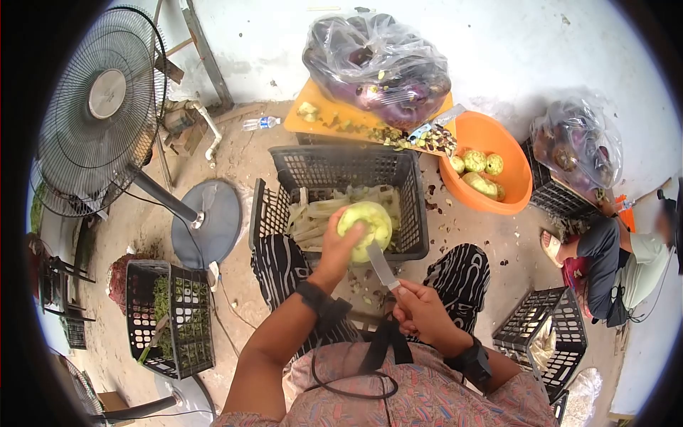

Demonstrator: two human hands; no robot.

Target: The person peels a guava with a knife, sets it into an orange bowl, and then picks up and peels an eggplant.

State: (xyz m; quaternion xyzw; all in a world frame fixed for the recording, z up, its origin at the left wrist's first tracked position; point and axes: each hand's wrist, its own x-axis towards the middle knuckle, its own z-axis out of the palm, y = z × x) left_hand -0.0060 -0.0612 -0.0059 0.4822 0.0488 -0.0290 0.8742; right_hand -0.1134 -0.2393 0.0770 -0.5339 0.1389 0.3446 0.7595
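My left hand [341, 245] is wrapped round a peeled, pale green round eggplant [371, 222], held above a black plastic crate [421, 213]. My right hand [421, 309] grips the handle of a knife [383, 267], whose broad blade points up and touches or nearly touches the eggplant's lower edge. Pale strips [306, 222] lie inside the crate under my hands. An orange basin [516, 174] to the right holds several peeled eggplants [475, 160]. Behind the crate, a yellow board [313, 117] carries a plastic bag of dark purple eggplants [377, 71], dark peelings [405, 139] and another blade [445, 117].
A standing fan [107, 92] and its round base [206, 224] stand left, with a cable across the floor. A crate of greenery [171, 320] is at lower left. On the right are another bag of eggplants [576, 146], a seated person [605, 249] and a black crate [541, 327].
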